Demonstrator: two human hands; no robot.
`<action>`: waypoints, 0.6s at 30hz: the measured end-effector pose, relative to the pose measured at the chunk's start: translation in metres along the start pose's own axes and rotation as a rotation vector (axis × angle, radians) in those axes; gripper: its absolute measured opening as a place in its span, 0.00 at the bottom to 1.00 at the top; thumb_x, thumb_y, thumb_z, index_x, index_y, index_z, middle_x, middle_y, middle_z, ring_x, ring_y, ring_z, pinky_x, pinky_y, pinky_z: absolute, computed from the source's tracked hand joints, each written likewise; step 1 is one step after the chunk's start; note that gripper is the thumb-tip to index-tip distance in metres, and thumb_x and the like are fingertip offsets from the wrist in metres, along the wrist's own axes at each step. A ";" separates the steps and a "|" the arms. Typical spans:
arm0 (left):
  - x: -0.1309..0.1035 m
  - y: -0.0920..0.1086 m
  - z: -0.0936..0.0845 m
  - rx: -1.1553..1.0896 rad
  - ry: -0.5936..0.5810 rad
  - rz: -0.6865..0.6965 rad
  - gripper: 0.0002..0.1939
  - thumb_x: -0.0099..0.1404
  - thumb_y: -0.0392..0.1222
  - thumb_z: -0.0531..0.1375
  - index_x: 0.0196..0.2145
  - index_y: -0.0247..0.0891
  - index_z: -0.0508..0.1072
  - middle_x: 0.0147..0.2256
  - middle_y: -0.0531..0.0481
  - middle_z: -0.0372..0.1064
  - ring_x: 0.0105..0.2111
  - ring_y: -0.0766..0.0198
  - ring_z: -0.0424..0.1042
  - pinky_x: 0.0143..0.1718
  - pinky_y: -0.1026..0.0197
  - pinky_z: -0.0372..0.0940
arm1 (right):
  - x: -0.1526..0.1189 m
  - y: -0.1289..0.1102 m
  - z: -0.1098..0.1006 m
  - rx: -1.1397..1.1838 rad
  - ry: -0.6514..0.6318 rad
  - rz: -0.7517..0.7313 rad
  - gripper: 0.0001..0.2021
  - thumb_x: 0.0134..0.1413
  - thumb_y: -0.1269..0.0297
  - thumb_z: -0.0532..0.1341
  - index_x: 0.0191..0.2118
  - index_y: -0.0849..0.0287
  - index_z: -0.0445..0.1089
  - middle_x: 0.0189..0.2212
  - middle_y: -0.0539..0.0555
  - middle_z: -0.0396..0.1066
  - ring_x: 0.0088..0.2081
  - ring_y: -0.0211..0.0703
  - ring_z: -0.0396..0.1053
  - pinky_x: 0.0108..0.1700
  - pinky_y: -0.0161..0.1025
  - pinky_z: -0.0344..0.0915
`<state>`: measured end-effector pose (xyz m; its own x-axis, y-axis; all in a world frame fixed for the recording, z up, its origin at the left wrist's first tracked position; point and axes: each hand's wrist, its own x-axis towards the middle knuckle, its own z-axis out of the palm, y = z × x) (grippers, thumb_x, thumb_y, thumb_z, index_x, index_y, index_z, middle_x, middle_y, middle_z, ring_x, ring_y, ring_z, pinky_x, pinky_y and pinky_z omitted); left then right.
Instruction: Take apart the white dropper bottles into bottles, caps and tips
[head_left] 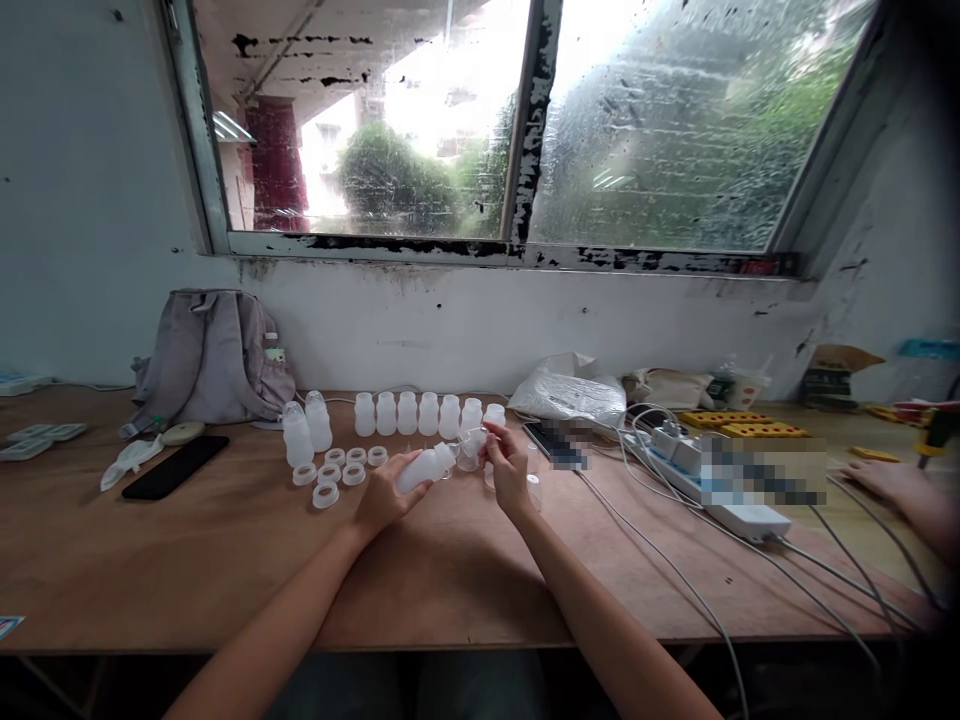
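My left hand [391,494] is wrapped round a frosted white baby bottle [424,470], which lies tilted with its neck up to the right. Close to that neck, my right hand [507,464] pinches a clear plastic cap [472,440]; its outline is partly lost behind other clear pieces. Left of the bottle several white collar rings [325,495] lie flat on the table. Behind my hands runs a row of upright frosted bottles [406,413]. Two more bottles with tops fitted [298,435] stand at the left. A clear cap [533,490] sits beside my right wrist.
A black phone [176,468] and a grey backpack [210,360] are on the left. To the right are another phone [553,444], a plastic bag [571,392], a power strip [739,512] with trailing cables, and yellow trays [765,428]. Another person's hand [885,482] rests at the far right.
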<state>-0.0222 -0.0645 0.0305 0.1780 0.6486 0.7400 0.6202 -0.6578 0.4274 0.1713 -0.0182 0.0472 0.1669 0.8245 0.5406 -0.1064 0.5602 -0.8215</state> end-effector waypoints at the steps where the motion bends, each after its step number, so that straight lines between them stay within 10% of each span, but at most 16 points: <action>1: 0.000 0.000 0.000 -0.001 -0.006 0.000 0.21 0.56 0.45 0.57 0.47 0.39 0.63 0.41 0.46 0.67 0.40 0.59 0.67 0.41 0.56 0.63 | -0.002 0.001 0.001 -0.005 -0.036 0.006 0.14 0.48 0.58 0.55 0.40 0.59 0.64 0.18 0.46 0.59 0.20 0.32 0.57 0.21 0.31 0.56; 18: -0.001 0.000 0.000 -0.019 -0.018 0.027 0.22 0.55 0.44 0.57 0.48 0.39 0.63 0.42 0.47 0.67 0.41 0.59 0.67 0.43 0.57 0.63 | -0.012 0.003 0.008 -0.066 -0.164 0.051 0.14 0.49 0.55 0.54 0.39 0.59 0.64 0.16 0.46 0.60 0.18 0.33 0.58 0.19 0.31 0.56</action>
<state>-0.0223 -0.0645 0.0298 0.2082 0.6367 0.7425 0.6000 -0.6826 0.4172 0.1605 -0.0258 0.0391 -0.0001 0.8565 0.5161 -0.0454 0.5156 -0.8556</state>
